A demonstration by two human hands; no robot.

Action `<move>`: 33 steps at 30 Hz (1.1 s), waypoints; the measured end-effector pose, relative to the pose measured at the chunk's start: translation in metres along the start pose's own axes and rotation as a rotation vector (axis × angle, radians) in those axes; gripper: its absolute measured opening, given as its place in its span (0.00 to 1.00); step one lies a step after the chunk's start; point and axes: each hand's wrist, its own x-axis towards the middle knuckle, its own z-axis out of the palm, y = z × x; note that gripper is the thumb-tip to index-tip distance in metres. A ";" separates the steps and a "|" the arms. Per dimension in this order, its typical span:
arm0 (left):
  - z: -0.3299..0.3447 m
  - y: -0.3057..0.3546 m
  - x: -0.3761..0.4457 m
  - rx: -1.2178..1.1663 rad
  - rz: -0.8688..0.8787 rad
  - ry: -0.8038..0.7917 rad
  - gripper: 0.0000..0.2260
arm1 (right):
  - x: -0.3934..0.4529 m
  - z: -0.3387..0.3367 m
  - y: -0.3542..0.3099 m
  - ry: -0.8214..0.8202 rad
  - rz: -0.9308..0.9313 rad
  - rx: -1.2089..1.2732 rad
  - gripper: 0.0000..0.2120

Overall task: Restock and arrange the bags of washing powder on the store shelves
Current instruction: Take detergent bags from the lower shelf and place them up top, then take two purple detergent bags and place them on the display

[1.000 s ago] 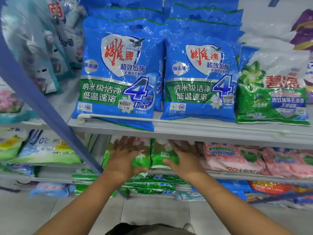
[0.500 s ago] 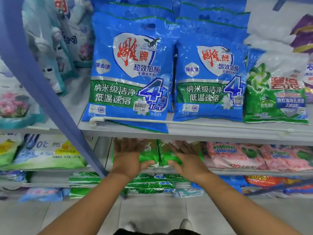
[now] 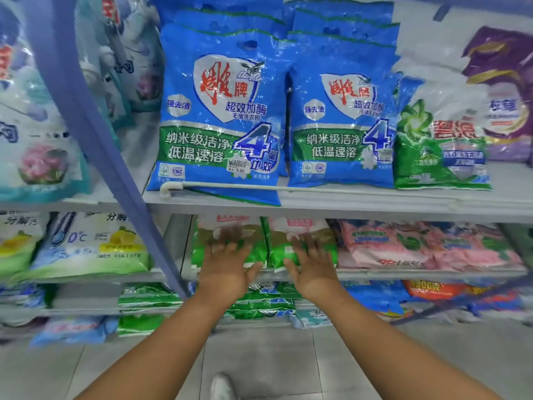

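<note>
Two green-and-white bags of washing powder, the left green bag (image 3: 227, 241) and the right green bag (image 3: 302, 243), stand side by side on the middle shelf (image 3: 403, 274), just below frame centre. I judge them soft, slumping sacks of loose powder with slick film skins: fairly heavy, best taken by both side edges or under the bottom seam, not by the face. My left hand (image 3: 227, 269) lies with fingers spread flat toward the left bag; my right hand (image 3: 313, 269) is likewise spread against the right one, neither gripping. Blue bags (image 3: 222, 111) fill the shelf above, pink bags (image 3: 403, 243) sit to the right. Against half a second ago, both hands have slid lower on the bags, fingers straighter, and the view has tipped down.
</note>
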 end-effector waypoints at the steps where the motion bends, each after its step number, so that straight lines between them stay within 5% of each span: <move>1: -0.003 0.012 -0.007 0.003 0.004 0.013 0.41 | -0.008 0.000 0.003 0.001 0.001 0.031 0.32; 9: -0.027 0.146 -0.041 0.069 0.079 0.027 0.30 | -0.104 -0.037 0.092 0.140 0.014 0.246 0.30; 21: -0.022 0.450 -0.074 0.018 0.442 0.127 0.26 | -0.277 -0.086 0.350 0.398 0.438 0.198 0.34; 33: 0.020 0.647 0.010 -0.054 0.707 0.023 0.26 | -0.296 -0.100 0.517 0.409 0.735 0.342 0.32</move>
